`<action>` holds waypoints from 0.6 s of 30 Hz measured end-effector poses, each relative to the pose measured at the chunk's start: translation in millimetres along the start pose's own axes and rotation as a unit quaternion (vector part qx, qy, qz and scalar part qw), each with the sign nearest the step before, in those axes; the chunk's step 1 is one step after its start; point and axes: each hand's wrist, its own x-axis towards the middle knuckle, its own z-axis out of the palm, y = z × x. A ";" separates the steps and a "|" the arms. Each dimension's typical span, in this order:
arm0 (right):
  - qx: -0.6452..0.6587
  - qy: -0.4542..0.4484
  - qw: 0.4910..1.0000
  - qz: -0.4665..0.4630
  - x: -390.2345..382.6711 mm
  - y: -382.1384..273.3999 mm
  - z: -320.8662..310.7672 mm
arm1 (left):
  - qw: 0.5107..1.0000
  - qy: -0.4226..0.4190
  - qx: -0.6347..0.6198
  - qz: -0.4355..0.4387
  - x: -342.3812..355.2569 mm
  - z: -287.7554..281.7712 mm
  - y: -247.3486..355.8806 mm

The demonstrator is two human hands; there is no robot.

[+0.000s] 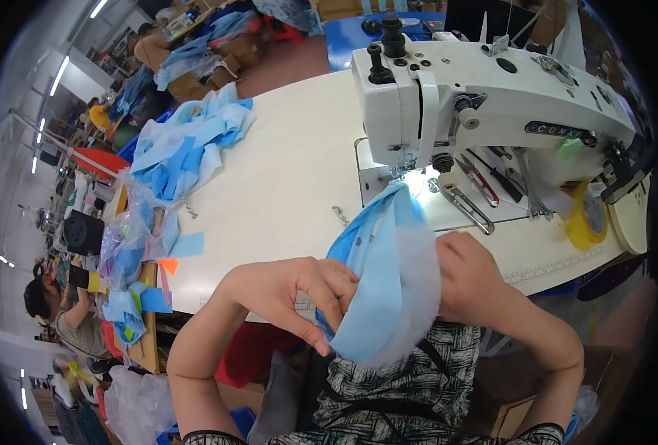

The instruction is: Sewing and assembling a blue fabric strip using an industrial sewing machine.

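Observation:
A light-blue fabric piece (377, 297) with fluffy white wadding (420, 285) along its right side runs from under the sewing machine (492, 89) down toward my lap. Its far end lies beneath the lit needle area, and its near end hangs over the table's front edge. My left hand (306, 289) grips the left edge of the fabric, with fingers bent against it and thumb pointing down. At the wadding's right edge, my right hand (468, 278) has curled fingers, slightly blurred. The fingertips are partly hidden, and what they pinch is not plain.
Scissors (481, 182), tweezers (466, 208) and a yellow tape roll (587, 215) lie right of the needle. Blue and white fabric pieces (188, 144) are heaped on the white table (277, 170) at left. A person (77, 319) sits further left.

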 end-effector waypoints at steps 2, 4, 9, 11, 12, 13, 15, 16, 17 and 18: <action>-0.019 -0.016 0.997 -0.072 -3.7 -0.9 -5.6 | 0.999 -0.037 -0.003 -0.014 -4.4 -1.1 -4.5; -0.037 -0.023 0.987 -0.158 -9.7 -5.9 -4.7 | 0.997 -0.042 -0.004 -0.068 -12.0 -2.9 -8.0; -0.034 0.008 0.987 -0.157 -20.9 -11.8 6.8 | 0.962 0.061 -0.083 -0.252 -0.7 12.4 -13.4; -0.044 0.022 0.988 -0.146 -22.9 -14.4 10.5 | 0.977 0.103 0.072 -0.171 7.6 23.5 -31.0; -0.066 0.037 0.986 -0.147 -24.9 -15.5 13.6 | 0.963 0.133 0.142 -0.184 16.8 29.9 -32.6; -0.088 0.052 0.984 -0.147 -26.4 -15.9 16.5 | 0.964 0.133 0.140 -0.184 22.2 35.4 -41.9; -0.096 0.055 0.982 -0.153 -27.3 -17.3 19.2 | 0.943 0.271 0.104 -0.163 29.1 43.3 -64.0; -0.106 0.055 0.980 -0.158 -28.3 -17.7 19.3 | 0.944 0.269 0.103 -0.161 35.0 44.3 -73.7; -0.105 0.055 0.981 -0.157 -28.8 -17.2 18.6 | 0.938 0.309 0.106 -0.118 40.4 44.4 -81.0; -0.109 0.045 0.982 -0.149 -29.1 -16.5 16.6 | 0.929 0.347 0.108 -0.074 43.5 42.9 -85.2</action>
